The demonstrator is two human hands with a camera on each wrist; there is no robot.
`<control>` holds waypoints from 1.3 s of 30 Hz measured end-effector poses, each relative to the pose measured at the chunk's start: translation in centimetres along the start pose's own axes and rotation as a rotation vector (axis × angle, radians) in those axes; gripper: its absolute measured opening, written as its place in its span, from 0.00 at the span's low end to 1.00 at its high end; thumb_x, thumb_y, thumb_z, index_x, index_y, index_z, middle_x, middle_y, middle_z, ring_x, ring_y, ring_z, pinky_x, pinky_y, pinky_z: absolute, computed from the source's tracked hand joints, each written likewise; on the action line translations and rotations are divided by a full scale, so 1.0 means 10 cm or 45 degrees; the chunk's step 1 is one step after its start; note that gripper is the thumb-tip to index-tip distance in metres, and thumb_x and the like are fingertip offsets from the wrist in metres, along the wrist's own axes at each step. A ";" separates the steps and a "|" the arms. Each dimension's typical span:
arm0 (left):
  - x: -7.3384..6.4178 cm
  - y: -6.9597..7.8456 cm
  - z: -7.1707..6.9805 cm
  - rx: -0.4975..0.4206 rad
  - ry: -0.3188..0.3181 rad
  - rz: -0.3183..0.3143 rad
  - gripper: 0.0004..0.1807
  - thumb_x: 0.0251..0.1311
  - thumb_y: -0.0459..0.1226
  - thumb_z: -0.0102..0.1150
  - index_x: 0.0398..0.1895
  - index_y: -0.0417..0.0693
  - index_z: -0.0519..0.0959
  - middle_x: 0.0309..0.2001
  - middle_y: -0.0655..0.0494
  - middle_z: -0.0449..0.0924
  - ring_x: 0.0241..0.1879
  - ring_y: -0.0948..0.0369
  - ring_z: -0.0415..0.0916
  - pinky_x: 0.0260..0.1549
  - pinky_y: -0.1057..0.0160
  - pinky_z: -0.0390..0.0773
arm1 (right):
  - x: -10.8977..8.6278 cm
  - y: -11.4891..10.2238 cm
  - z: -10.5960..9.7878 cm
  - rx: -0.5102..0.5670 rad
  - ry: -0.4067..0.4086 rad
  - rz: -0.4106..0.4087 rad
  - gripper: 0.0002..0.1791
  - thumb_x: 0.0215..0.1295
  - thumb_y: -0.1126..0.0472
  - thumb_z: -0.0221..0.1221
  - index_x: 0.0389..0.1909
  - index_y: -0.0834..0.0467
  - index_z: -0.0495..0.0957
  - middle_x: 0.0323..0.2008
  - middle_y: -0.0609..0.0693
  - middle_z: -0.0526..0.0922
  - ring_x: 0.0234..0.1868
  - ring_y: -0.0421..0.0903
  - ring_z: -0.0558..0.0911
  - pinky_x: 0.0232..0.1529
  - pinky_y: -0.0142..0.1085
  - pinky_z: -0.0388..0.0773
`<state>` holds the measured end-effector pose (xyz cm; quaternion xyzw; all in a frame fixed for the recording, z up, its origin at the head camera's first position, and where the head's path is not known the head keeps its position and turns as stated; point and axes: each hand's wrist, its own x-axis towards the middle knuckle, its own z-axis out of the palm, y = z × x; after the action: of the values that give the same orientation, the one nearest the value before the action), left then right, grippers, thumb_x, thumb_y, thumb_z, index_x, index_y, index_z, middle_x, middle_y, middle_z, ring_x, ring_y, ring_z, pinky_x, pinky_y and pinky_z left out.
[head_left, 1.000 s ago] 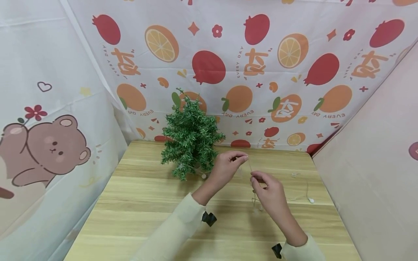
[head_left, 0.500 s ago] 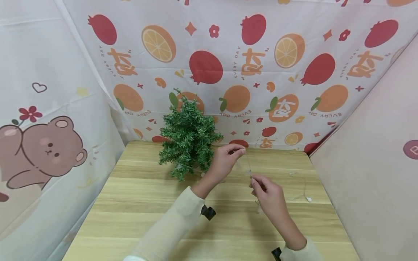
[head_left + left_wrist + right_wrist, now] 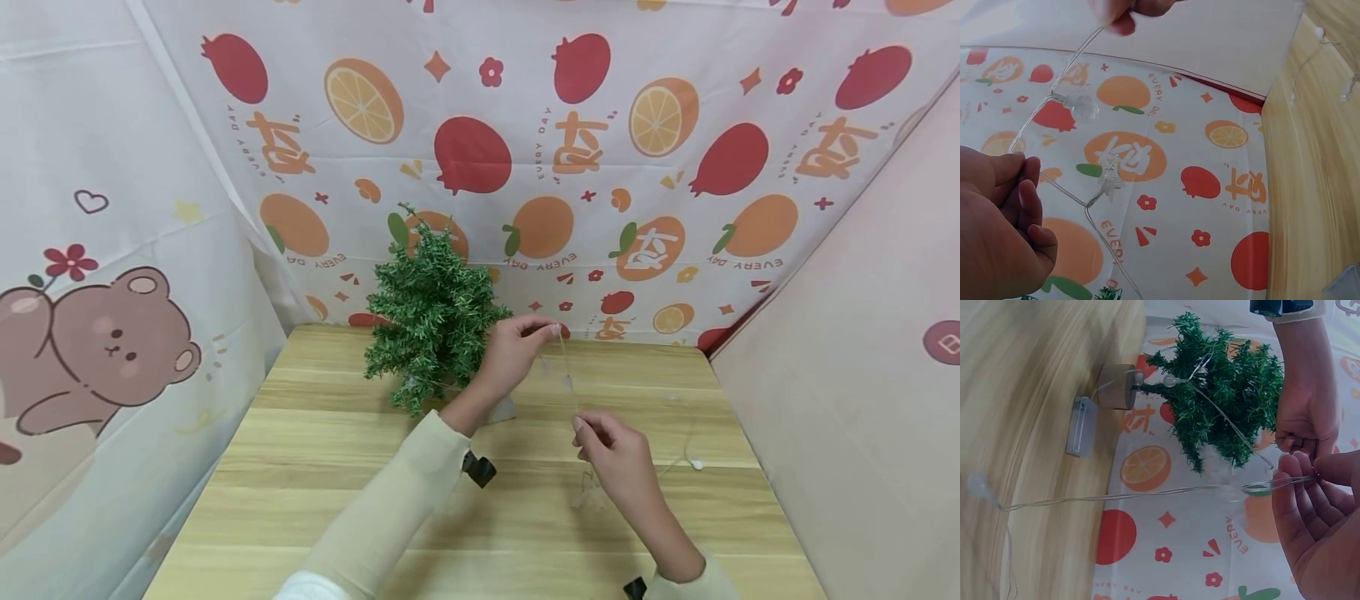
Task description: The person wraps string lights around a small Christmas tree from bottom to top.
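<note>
The thin light string [image 3: 1071, 64] is transparent and carries small clear ornaments [image 3: 1110, 177]. One part is raised; another lies on the table [image 3: 255, 467].

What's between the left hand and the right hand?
Between the left hand and the right hand runs a length of clear wire, with one clear ornament branching off it. The left wrist view shows this plainly.
</note>
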<state>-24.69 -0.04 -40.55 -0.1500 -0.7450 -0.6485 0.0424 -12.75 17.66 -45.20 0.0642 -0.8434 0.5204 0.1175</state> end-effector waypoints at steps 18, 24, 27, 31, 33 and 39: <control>0.17 -0.02 -0.04 -0.004 0.142 -0.135 0.11 0.69 0.45 0.62 0.46 0.54 0.88 0.51 0.58 0.85 0.52 0.61 0.81 0.50 0.55 0.81 | -0.20 0.12 -0.10 0.053 -0.052 0.173 0.06 0.70 0.57 0.64 0.35 0.54 0.85 0.27 0.53 0.85 0.28 0.44 0.85 0.34 0.36 0.85; 0.25 -0.02 -0.06 0.015 0.190 -0.089 0.10 0.70 0.43 0.61 0.44 0.52 0.88 0.45 0.57 0.87 0.45 0.61 0.82 0.44 0.59 0.81 | -0.25 0.14 -0.16 0.031 -0.126 0.207 0.03 0.69 0.57 0.64 0.38 0.53 0.85 0.29 0.48 0.86 0.32 0.42 0.86 0.37 0.35 0.85; 0.29 -0.01 -0.07 0.029 0.208 -0.071 0.09 0.70 0.43 0.61 0.44 0.52 0.88 0.43 0.57 0.87 0.43 0.62 0.82 0.37 0.62 0.80 | -0.27 0.13 -0.19 0.038 -0.138 0.229 0.04 0.69 0.56 0.64 0.38 0.52 0.84 0.31 0.47 0.86 0.33 0.42 0.86 0.38 0.32 0.84; 0.34 0.01 -0.08 0.023 0.229 -0.069 0.09 0.70 0.44 0.61 0.43 0.52 0.88 0.41 0.56 0.86 0.35 0.62 0.80 0.28 0.64 0.77 | -0.29 0.11 -0.21 0.072 -0.129 0.276 0.07 0.68 0.54 0.65 0.38 0.53 0.84 0.31 0.47 0.87 0.34 0.43 0.87 0.40 0.34 0.85; 0.36 0.02 -0.09 0.016 0.244 -0.065 0.09 0.70 0.43 0.62 0.43 0.51 0.88 0.41 0.56 0.87 0.34 0.61 0.80 0.27 0.64 0.76 | -0.29 0.10 -0.22 0.095 -0.122 0.295 0.08 0.68 0.53 0.66 0.39 0.54 0.84 0.32 0.49 0.87 0.35 0.44 0.87 0.40 0.35 0.85; 0.41 0.05 -0.11 0.028 0.256 -0.050 0.09 0.70 0.42 0.61 0.43 0.50 0.87 0.41 0.54 0.87 0.41 0.61 0.84 0.27 0.65 0.75 | -0.30 0.09 -0.25 0.166 -0.113 0.362 0.11 0.68 0.55 0.66 0.42 0.59 0.82 0.34 0.54 0.86 0.37 0.47 0.87 0.42 0.37 0.85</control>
<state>-28.57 -0.33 -38.81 -0.0691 -0.7469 -0.6528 0.1058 -9.74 20.22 -45.71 -0.0255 -0.8127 0.5821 0.0009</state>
